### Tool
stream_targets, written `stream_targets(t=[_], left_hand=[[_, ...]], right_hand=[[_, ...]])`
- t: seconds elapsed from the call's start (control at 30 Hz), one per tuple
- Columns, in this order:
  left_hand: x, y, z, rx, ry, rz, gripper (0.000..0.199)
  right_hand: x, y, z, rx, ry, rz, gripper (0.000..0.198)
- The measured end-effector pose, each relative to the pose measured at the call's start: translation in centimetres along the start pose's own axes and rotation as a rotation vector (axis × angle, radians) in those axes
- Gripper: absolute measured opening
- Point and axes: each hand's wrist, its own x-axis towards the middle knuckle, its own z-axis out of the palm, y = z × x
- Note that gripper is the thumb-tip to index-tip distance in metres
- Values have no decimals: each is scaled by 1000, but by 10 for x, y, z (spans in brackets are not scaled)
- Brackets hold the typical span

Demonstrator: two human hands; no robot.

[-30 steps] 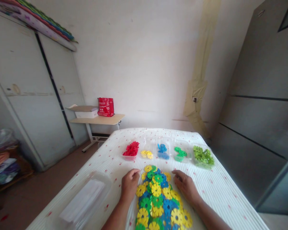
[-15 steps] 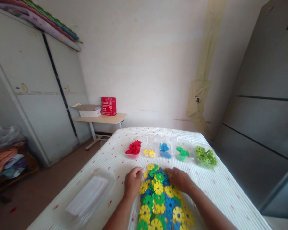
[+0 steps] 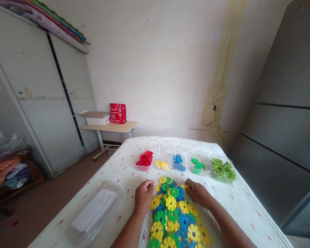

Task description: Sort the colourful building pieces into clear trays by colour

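Observation:
A long clear container in front of me is heaped with yellow, green and blue notched plastic discs [image 3: 172,214], shaped like flowers. My left hand [image 3: 144,194] is curled closed at the heap's upper left side; its inner fingers are hidden, so I cannot see what they grip. At the upper right side, my right hand [image 3: 197,193] has its fingers closed at the edge of a yellow disc [image 3: 185,187]. Beyond the heap stand small clear boxes with red pieces [image 3: 145,158], yellow discs [image 3: 161,165], blue discs [image 3: 178,162] and green discs [image 3: 197,165].
Light green pieces [image 3: 223,169] fill another clear box at the far right. A clear lid or tray [image 3: 119,193] with a white paper [image 3: 94,210] lies left. The cloth-covered table [image 3: 167,142] faces a wall; a side table [image 3: 119,126] bears a red bag [image 3: 117,113].
My right hand has drawn back to the right from over the discs, and a yellow disc shows at its fingertips. My left hand stays in place. The view has shifted slightly.

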Motion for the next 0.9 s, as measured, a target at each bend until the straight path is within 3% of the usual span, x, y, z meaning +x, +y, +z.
stream_targets(t=[0.13,0.37,0.77,0.9], left_hand=[[1,0,1,-5,8,-11,26],[1,0,2,6,9,-33,26],[1,4,0,23,11,-40,27],[0,3,-1,14,8,-36,28]], right_hand=[[-1,3,2,125,0,30,13],[12,-6,6,586,45,73,25],[91,-58,-1,654,232,93,9],[107,-73,0,692,308,135,34]])
